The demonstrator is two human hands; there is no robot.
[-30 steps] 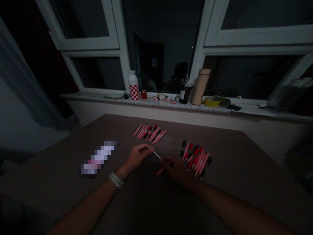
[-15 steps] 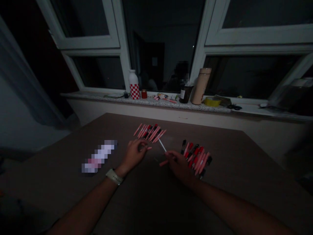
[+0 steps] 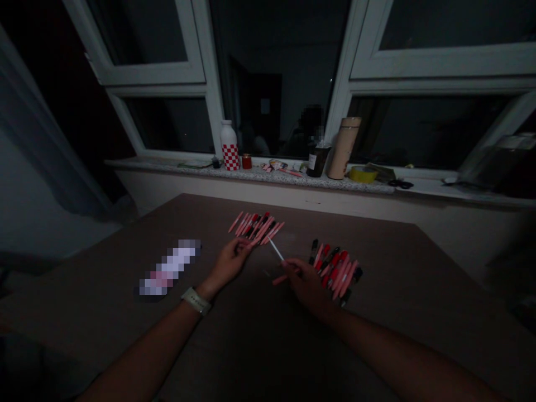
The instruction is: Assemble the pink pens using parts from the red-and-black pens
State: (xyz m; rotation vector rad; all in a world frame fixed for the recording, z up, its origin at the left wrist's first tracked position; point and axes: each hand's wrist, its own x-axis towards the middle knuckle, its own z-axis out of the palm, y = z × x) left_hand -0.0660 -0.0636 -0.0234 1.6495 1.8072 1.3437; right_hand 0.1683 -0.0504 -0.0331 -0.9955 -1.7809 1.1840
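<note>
Hands have split up since a second ago. Back then both were bunched on one pen in the middle of the table [image 3: 251, 346], with the left fingers pinching the thin white tip. Now they're well apart.

Left hand [image 3: 229, 261], the one with the watch [image 3: 195, 301], has slid forward to the near end of the far row of pens [image 3: 256, 226]. Its fingers are closed in a pinch on what looks like a small pink piece [image 3: 251, 244], right up against that row. It's really dim, so I can't tell if the piece is touching the row yet.

Right hand [image 3: 307, 286] hasn't really gone anywhere. It's curled shut around the pen [image 3: 280, 278], with the pink end poking out toward the left and the white refill [image 3: 275, 249] angled up and away, bare and pointing at the row. So the pen is now in two bits, one per hand.

The pile of red, pink and black pens [image 3: 336, 269] sits just beside the right hand on its outer side and looks the same as before. The bottles on the windowsill [image 3: 268, 176] are the same too.
</note>
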